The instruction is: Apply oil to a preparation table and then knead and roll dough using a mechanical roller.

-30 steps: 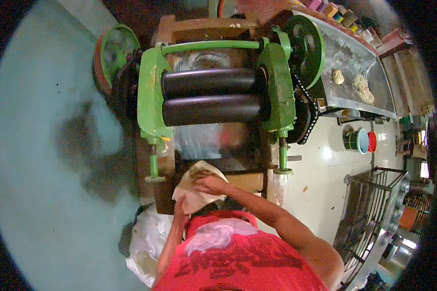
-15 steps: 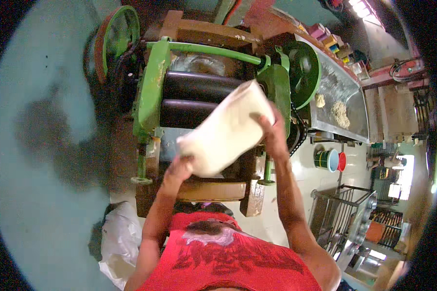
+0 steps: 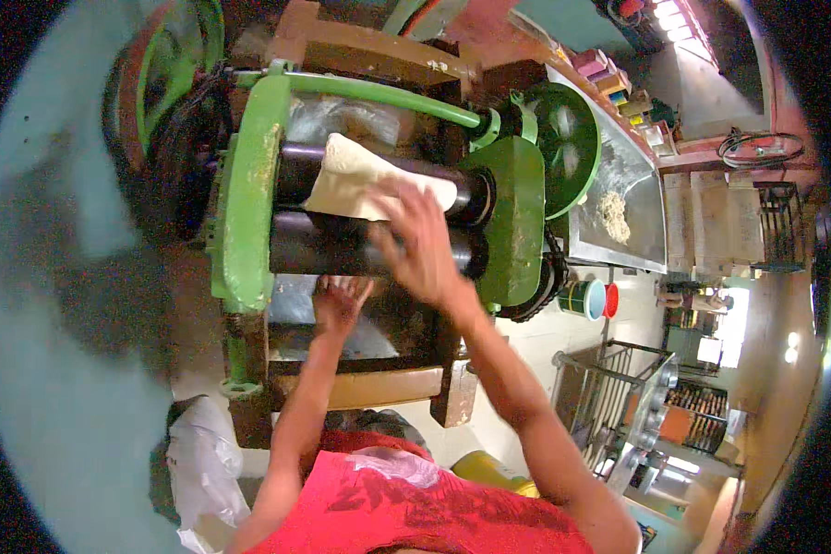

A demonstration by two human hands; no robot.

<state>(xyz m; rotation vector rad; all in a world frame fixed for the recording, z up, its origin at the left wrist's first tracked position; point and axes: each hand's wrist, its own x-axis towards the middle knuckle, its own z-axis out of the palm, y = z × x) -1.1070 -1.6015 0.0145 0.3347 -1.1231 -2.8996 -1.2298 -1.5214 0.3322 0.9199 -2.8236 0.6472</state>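
Observation:
A pale slab of dough (image 3: 346,189) lies across the dark rollers (image 3: 295,238) of a green-framed dough roller machine (image 3: 251,203), its lower edge between them. Over the dough's right part is my right hand (image 3: 420,242), fingers stretched out and slightly blurred; I cannot tell if the fingertips press on it. My left hand (image 3: 340,303) is below the near roller, by the metal plate (image 3: 369,338), with its fingers spread and nothing in it.
To the right stand a green wheel (image 3: 563,152) and chain, then a metal-topped table (image 3: 632,251) with dough scraps (image 3: 614,217). Buckets (image 3: 583,300) and a metal rack (image 3: 586,392) are on the floor. A white sack (image 3: 203,462) lies at lower left.
Held in both hands half a second ago, the dough now rests on the rollers. My left hand has let go and sits below them; my right hand has moved left, above the rollers.

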